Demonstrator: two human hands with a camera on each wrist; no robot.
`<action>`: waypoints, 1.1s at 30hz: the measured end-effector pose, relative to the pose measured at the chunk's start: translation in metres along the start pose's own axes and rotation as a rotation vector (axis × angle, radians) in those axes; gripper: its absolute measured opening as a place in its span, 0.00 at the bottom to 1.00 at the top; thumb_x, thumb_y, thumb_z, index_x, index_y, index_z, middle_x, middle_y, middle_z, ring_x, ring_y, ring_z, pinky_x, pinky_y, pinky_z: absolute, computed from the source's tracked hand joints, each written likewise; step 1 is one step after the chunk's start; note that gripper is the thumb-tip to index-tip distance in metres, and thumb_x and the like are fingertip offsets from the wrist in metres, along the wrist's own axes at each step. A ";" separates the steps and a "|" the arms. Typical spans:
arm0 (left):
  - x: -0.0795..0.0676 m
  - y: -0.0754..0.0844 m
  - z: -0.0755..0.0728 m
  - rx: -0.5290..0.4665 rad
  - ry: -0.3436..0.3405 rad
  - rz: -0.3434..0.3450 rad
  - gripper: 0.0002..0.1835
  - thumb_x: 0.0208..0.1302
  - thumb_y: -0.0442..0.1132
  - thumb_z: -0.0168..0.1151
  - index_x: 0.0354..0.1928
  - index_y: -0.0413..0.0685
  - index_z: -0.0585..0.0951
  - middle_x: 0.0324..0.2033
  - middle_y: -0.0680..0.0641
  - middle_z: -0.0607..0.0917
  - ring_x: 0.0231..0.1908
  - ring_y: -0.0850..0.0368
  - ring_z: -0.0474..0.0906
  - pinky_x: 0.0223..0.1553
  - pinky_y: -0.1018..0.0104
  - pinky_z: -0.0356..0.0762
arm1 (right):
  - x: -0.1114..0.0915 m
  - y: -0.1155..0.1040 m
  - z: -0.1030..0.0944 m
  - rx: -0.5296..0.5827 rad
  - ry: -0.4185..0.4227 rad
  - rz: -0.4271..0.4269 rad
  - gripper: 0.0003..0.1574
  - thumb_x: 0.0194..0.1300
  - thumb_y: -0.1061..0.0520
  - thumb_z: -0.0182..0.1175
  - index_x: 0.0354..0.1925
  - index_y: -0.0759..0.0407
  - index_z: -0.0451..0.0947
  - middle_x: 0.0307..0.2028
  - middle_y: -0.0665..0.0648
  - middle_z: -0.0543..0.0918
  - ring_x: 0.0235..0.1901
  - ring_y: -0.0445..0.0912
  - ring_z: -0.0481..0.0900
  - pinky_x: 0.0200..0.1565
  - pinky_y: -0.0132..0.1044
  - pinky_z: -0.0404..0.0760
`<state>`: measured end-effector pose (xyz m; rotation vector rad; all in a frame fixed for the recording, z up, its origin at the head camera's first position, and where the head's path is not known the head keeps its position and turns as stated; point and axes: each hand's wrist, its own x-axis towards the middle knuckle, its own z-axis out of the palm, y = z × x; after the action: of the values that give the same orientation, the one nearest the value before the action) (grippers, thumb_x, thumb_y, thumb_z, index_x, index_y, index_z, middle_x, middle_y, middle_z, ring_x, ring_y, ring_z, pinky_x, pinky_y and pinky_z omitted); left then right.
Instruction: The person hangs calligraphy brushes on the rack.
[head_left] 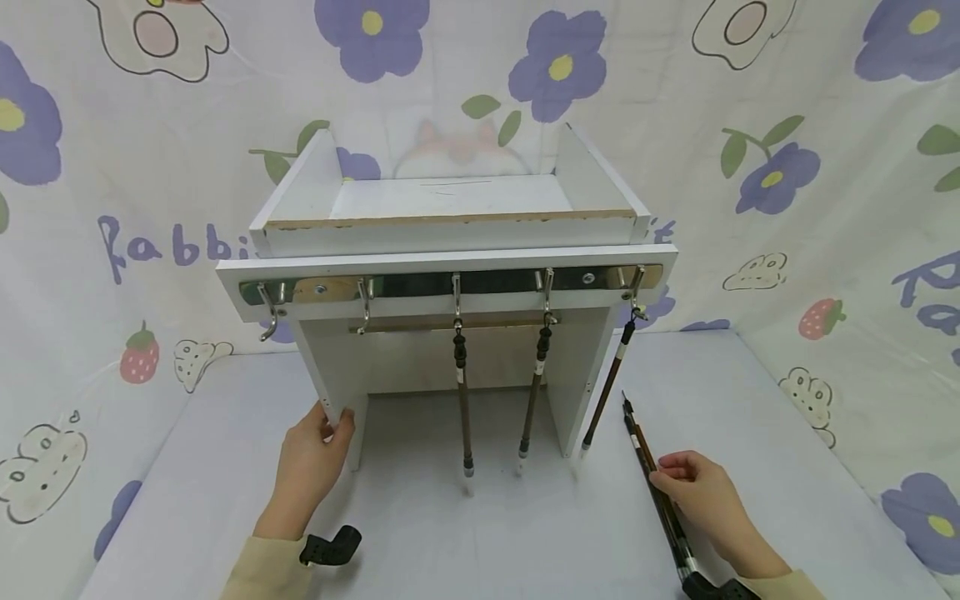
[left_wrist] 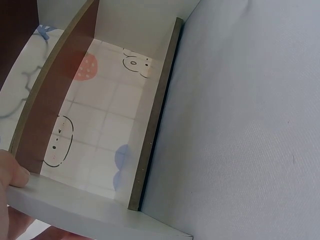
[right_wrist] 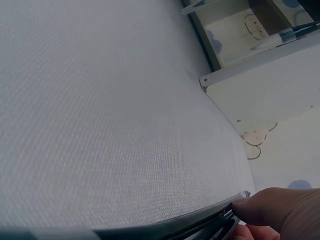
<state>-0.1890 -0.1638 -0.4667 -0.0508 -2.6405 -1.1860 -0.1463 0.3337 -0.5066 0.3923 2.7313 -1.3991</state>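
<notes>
A white wooden shelf point(head_left: 442, 257) stands on the table, with a shiny metal rail of several hooks along its front. Three calligraphy brushes with clear tip caps hang there: one from the middle hook point(head_left: 463, 400), one to its right point(head_left: 534, 392), and one from the rightmost hook point(head_left: 609, 383). My left hand point(head_left: 309, 462) grips the front edge of the shelf's left side panel point(left_wrist: 100, 210), thumb on the inner side. Beside the shelf on the right, my right hand point(head_left: 705, 500) pinches a dark calligraphy brush point(head_left: 651, 467) in a small bundle lying on the table.
The white-covered table point(head_left: 420, 533) spreads around the shelf. Behind it hangs a printed cloth point(head_left: 465, 50) with purple flowers. A black wrist camera mount point(head_left: 332, 546) sticks out from the left sleeve. The two left hooks point(head_left: 364, 307) hold nothing.
</notes>
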 end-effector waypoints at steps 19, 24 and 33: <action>-0.001 0.002 -0.001 -0.002 0.003 0.004 0.25 0.73 0.49 0.49 0.65 0.42 0.70 0.57 0.35 0.78 0.51 0.36 0.79 0.43 0.43 0.80 | 0.001 -0.004 0.002 -0.067 -0.017 -0.019 0.24 0.61 0.52 0.66 0.48 0.69 0.75 0.34 0.57 0.81 0.33 0.47 0.76 0.30 0.37 0.75; 0.000 0.002 -0.001 -0.004 0.001 0.004 0.25 0.73 0.49 0.49 0.65 0.42 0.70 0.57 0.34 0.77 0.51 0.36 0.79 0.43 0.43 0.80 | 0.002 -0.002 0.002 -0.061 -0.012 -0.012 0.22 0.62 0.53 0.65 0.47 0.68 0.76 0.34 0.56 0.81 0.32 0.46 0.76 0.30 0.36 0.75; -0.001 0.005 -0.001 0.008 -0.001 0.000 0.23 0.73 0.47 0.50 0.63 0.42 0.72 0.56 0.35 0.79 0.50 0.36 0.79 0.42 0.43 0.80 | 0.003 -0.005 -0.004 -0.032 -0.033 0.014 0.23 0.64 0.52 0.63 0.49 0.69 0.77 0.35 0.57 0.82 0.33 0.46 0.77 0.31 0.36 0.77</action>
<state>-0.1874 -0.1615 -0.4623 -0.0497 -2.6455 -1.1757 -0.1500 0.3348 -0.5009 0.3824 2.7159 -1.3449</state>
